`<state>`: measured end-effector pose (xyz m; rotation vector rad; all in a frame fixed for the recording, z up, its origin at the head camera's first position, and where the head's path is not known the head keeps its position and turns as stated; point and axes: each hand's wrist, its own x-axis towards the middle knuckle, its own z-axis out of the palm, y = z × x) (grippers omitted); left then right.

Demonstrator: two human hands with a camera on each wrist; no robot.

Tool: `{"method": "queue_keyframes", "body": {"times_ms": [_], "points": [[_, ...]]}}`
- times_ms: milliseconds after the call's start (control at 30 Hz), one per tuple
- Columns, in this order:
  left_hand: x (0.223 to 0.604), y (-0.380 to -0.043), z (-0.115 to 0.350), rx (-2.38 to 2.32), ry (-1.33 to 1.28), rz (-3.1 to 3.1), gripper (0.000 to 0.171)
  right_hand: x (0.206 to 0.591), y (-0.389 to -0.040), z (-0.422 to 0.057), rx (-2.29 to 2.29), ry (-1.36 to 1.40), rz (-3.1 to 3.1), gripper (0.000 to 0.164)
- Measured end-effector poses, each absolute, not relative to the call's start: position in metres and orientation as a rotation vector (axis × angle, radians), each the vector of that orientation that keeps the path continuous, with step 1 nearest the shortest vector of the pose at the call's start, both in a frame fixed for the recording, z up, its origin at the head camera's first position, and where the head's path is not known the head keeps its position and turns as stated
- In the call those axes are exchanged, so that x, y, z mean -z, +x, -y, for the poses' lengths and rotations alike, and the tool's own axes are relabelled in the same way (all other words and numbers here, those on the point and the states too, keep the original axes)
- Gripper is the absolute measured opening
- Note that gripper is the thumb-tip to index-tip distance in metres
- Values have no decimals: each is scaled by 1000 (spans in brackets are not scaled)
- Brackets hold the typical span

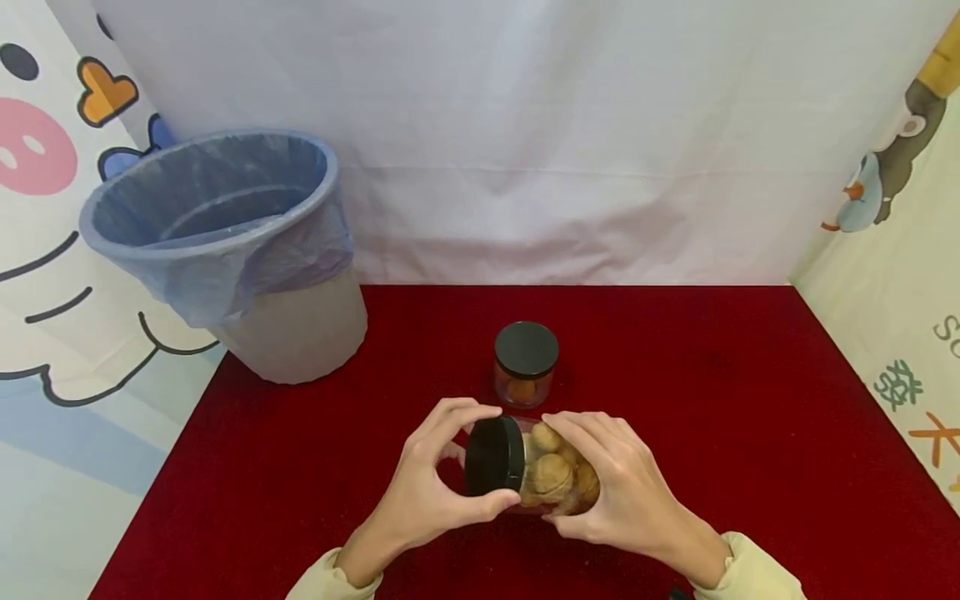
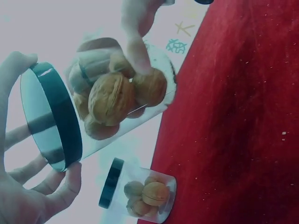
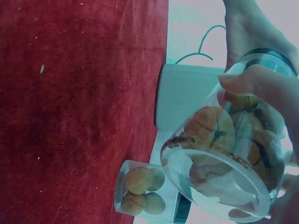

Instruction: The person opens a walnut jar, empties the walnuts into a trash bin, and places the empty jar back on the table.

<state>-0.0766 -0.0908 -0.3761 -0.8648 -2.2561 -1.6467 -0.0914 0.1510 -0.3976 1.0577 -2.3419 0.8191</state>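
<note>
Both hands hold a clear jar of walnuts (image 1: 551,475), tilted on its side with its black lid (image 1: 491,457) toward the left. The left hand (image 1: 442,483) grips the lid's rim between thumb and fingers. Around the clear body curls the right hand (image 1: 618,483), thumb below and fingers over the top. In the left wrist view, the lid (image 2: 56,116) sits on the jar's mouth with the walnuts (image 2: 112,98) behind the clear wall. The jar's base (image 3: 219,186) faces the right wrist camera. Just beyond the hands stands a second, upright jar (image 1: 525,367) with a black lid, also holding walnuts.
A grey bin (image 1: 300,325) lined with a bluish plastic bag stands at the back left of the red tabletop (image 1: 712,375). White cloth (image 1: 562,142) hangs behind the table, and printed curtains flank both sides.
</note>
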Motion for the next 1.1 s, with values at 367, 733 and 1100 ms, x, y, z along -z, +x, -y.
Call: {"method": "queue_keyframes", "body": {"times_ms": [367, 733, 1100], "points": [[385, -73, 94, 1586, -764, 2402, 67, 395, -90, -150, -785, 1052, 2311, 93], [371, -72, 110, 1523, -1104, 2310, 63, 394, -87, -152, -805, 1060, 2358, 95], [370, -72, 113, 1490, -1320, 2296, 65, 392, -83, -153, -799, 1064, 2413, 95]]}}
